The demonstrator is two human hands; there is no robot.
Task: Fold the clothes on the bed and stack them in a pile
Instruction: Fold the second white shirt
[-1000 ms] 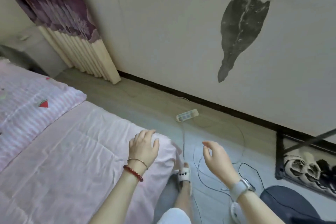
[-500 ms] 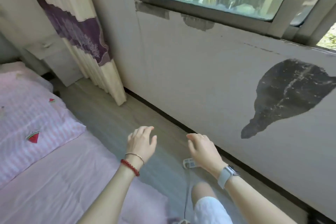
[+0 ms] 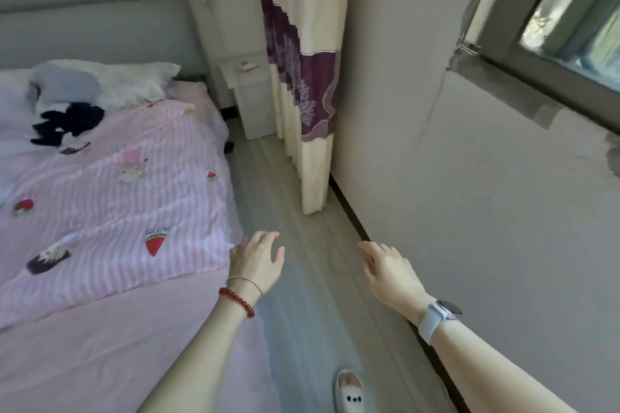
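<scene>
Both hands hang empty with fingers loosely spread: left hand [image 3: 256,261] over the bed's [image 3: 100,345] edge, right hand [image 3: 391,273] over the floor near the wall. Black clothes [image 3: 67,122] and grey clothes [image 3: 63,85] lie far ahead-left of them, by the pillow [image 3: 134,77].

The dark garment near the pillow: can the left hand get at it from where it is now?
Probably not yet. The left hand hangs open at the bed's near edge; the dark garment lies far up the blanket. Nothing blocks it.
</scene>
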